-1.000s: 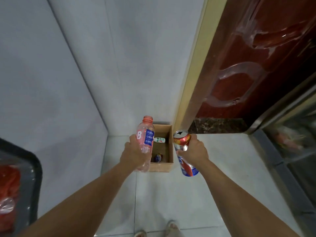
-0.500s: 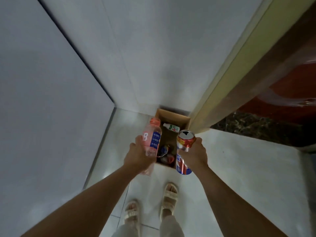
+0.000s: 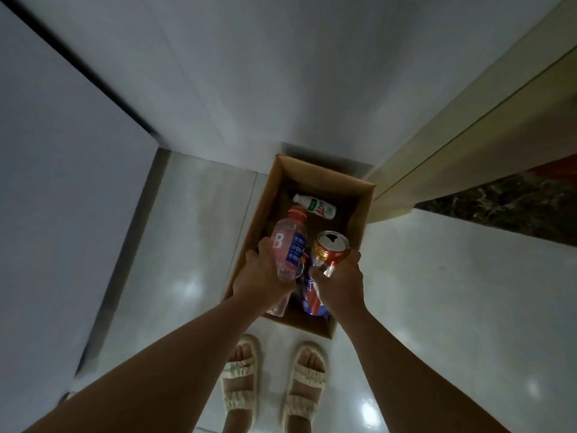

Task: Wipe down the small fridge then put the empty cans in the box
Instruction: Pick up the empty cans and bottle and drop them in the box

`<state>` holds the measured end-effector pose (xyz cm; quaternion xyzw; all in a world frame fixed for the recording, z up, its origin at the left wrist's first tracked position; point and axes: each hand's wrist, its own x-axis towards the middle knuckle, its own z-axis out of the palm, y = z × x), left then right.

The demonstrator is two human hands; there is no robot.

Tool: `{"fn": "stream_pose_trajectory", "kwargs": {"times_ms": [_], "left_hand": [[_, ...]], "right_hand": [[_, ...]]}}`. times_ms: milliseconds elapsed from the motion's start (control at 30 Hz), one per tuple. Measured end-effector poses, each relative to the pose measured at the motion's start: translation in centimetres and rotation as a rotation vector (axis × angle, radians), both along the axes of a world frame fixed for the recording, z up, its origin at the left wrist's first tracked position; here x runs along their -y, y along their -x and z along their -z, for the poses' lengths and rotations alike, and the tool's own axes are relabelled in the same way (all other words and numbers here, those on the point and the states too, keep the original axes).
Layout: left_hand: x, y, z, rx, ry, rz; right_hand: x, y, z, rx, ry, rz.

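Observation:
A brown cardboard box (image 3: 324,178) stands open on the floor against the wall, right in front of my feet. My left hand (image 3: 263,276) grips a clear pink plastic bottle (image 3: 288,243) with a red cap, held over the box. My right hand (image 3: 340,285) grips an opened red, gold and blue can (image 3: 331,248) beside it, also above the box. A small white bottle (image 3: 315,206) lies on the box's bottom at the far end. Something else lies under my hands, mostly hidden.
White walls meet in a corner at the left. A yellowish door frame (image 3: 452,132) and a dark marble threshold (image 3: 505,204) are to the right of the box. Pale glossy floor tiles (image 3: 437,292) surround the box. My sandalled feet (image 3: 271,385) stand just short of it.
I have stepped up to the box and look straight down into it. Both hands moved forward and lower, from in front of the box to above its opening, still holding the bottle and can.

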<state>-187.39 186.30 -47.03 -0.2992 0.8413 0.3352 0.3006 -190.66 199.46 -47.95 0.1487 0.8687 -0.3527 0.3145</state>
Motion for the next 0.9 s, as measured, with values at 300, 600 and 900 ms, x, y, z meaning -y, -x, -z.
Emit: {"fn": "stream_pose_trajectory", "kwargs": {"times_ms": [300,600,900], "left_hand": [[-0.3,1.6,14.4,0.068,0.049,0.091],[-1.6,1.8,18.7,0.063,0.145,0.122],[-0.5,2.0,11.7,0.098,0.130,0.134]], "right_hand": [[1.1,0.5,14.0,0.062,-0.071,0.026],[1.5,0.8,19.0,0.152,-0.028,0.135],[1.3,0.5,11.9,0.149,-0.131,-0.121]]}}
